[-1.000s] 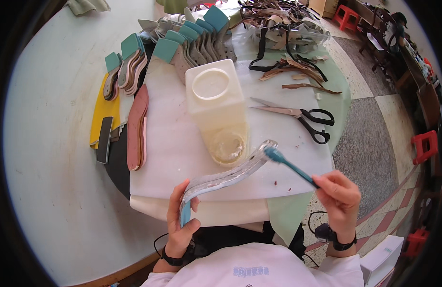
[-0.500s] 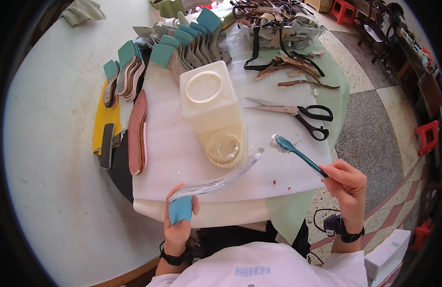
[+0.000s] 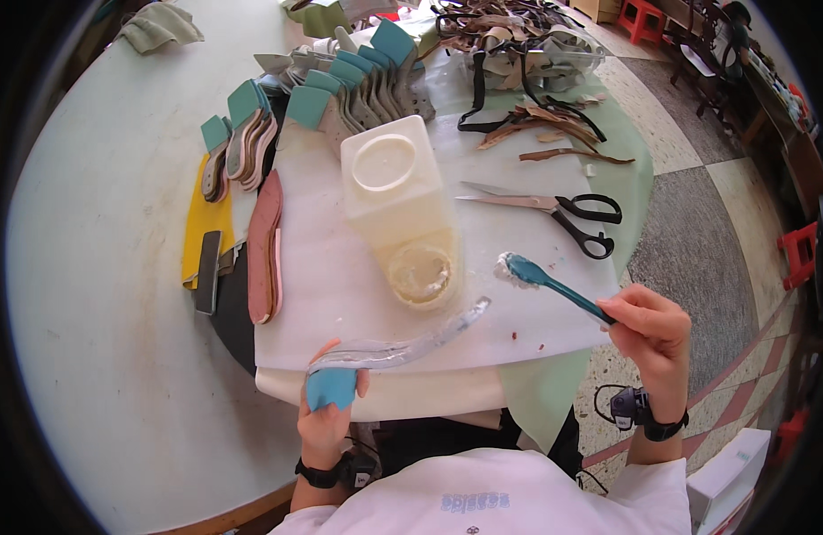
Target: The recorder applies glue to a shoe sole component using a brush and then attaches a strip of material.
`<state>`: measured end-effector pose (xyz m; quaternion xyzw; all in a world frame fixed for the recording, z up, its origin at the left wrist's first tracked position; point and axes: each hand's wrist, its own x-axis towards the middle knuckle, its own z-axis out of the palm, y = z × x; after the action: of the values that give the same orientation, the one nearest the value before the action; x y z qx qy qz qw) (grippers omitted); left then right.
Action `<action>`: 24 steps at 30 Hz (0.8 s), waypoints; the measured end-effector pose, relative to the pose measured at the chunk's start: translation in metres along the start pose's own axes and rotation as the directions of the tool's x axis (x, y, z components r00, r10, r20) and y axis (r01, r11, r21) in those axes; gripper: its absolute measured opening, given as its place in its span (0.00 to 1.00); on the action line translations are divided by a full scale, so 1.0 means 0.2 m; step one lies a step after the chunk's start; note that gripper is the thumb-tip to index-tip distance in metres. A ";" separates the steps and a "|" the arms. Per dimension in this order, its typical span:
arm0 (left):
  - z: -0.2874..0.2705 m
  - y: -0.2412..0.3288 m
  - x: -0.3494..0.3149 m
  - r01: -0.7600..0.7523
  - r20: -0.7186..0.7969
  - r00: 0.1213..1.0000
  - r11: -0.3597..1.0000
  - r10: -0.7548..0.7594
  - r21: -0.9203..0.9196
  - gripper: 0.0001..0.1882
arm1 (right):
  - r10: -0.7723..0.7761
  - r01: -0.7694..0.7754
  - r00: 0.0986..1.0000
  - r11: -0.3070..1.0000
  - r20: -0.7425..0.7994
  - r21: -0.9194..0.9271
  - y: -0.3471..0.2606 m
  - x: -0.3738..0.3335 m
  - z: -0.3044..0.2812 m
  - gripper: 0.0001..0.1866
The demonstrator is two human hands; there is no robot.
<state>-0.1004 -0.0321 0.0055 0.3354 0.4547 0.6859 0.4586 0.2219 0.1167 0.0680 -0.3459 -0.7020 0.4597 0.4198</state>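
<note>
My left hand (image 3: 324, 430) grips the blue heel end of a shoe insole (image 3: 333, 390). Its long, curved front part stretches up to the right, with a wet, shiny coat on it. In my right hand (image 3: 652, 328), thumb and fingers pinch the dark teal handle of a toothbrush-like brush (image 3: 563, 292). White paste clings to the brush head, which is just right of the insole's tip and apart from it. Beyond the insole lies a whitish plastic container (image 3: 395, 209), cut open at its near end, with pale paste inside the opening.
Black-handled scissors (image 3: 554, 203) lie right of the container. Several teal-heeled insoles (image 3: 358, 85) stand in a row behind it. Pink insole pieces (image 3: 264, 254) and a dark flat bar (image 3: 208, 272) lie left. Leather scraps (image 3: 536, 125) and a clear scrap-filled bin (image 3: 554, 67) are at the back right.
The brush head has shifted slightly left, and my right hand slightly right. My left hand has tilted the insole, its heel end moving a little left. The view has shifted slightly.
</note>
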 end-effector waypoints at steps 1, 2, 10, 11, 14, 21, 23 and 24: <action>0.00 0.00 0.00 0.017 0.013 1.000 0.999 -0.017 -0.034 0.45 | -0.004 0.004 1.000 1.000 0.006 0.004 -0.01 0.01 0.01 0.18; 0.00 0.00 0.00 0.033 0.027 0.999 0.997 -0.031 -0.068 0.45 | -0.057 0.055 0.997 0.998 0.058 0.038 -0.03 0.02 0.03 0.18; -0.06 0.01 0.04 0.226 0.070 0.974 0.942 -0.215 -0.247 0.40 | -0.129 0.123 0.984 0.991 0.119 0.057 0.04 0.02 0.08 0.16; -0.05 0.03 0.05 0.280 0.073 0.960 0.917 -0.271 -0.285 0.39 | -0.117 0.108 0.983 0.992 0.142 0.065 0.04 0.01 0.10 0.16; -0.01 0.08 0.05 0.291 0.047 0.955 0.898 -0.293 -0.330 0.39 | -0.106 0.089 0.980 0.990 0.168 0.106 0.05 -0.02 0.14 0.15; -0.04 0.09 0.06 0.422 0.168 0.906 0.789 -0.389 -0.447 0.38 | -0.064 0.092 0.994 0.925 -0.086 0.369 0.03 -0.02 0.24 0.12; -0.01 0.10 0.08 0.437 0.205 0.899 0.783 -0.386 -0.443 0.37 | 0.091 -0.032 0.992 0.851 -0.087 0.524 -0.01 -0.02 0.29 0.14; 0.02 0.10 0.09 0.444 0.207 0.896 0.780 -0.392 -0.441 0.37 | 0.097 -0.035 0.991 0.851 -0.091 0.524 -0.01 -0.01 0.31 0.14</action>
<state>-0.1102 -0.0176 0.0260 0.1380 0.3100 0.6389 0.6904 0.1663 0.0914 0.0548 -0.2690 -0.5138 0.6263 0.5210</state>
